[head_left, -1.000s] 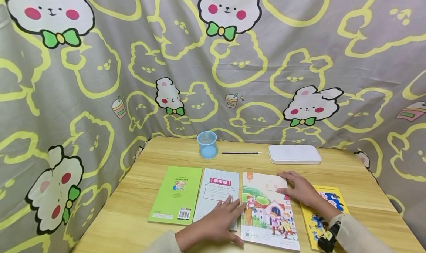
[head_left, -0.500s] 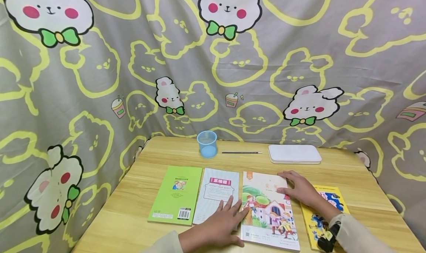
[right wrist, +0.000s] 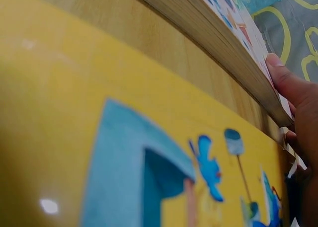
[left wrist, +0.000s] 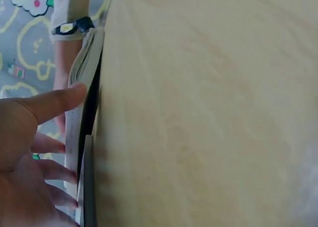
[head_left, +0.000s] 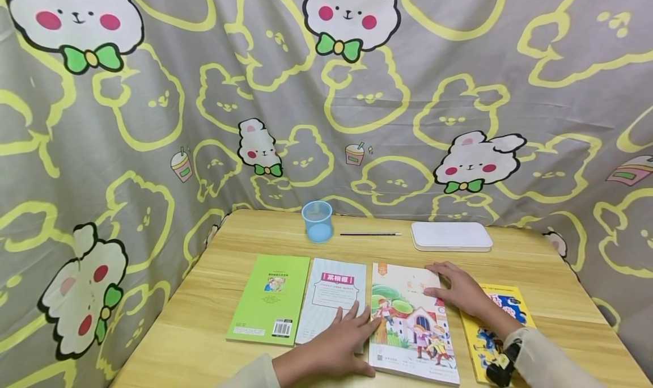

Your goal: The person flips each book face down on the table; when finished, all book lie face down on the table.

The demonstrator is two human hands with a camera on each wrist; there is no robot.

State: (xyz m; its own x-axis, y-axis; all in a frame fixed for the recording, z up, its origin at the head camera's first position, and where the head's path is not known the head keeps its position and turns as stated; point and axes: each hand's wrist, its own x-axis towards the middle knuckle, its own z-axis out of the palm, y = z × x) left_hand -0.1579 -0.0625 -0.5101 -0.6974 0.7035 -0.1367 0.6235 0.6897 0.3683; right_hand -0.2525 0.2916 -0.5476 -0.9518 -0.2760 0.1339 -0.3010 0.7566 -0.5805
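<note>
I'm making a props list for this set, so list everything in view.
Table: 1, wood-coloured, under the objects
Patterned cloth: count unclear, grey, behind table
Cup: 1, blue, table's back
Pencil: 1, dark, right of cup
Case: 1, white, right of pencil
Green book: 1, green, row's left end
Pale blue book: 1, pale blue, beside green book
Picture-cover book: 1, multicoloured, right of pale blue book
Yellow book: 1, yellow-blue, row's right end
Wrist device: 1, black, right wrist
Sleeves: 2, cream, both arms
Left hand: 1, bare, over pale blue book
Right hand: 1, bare, at picture-cover book's upper right
</note>
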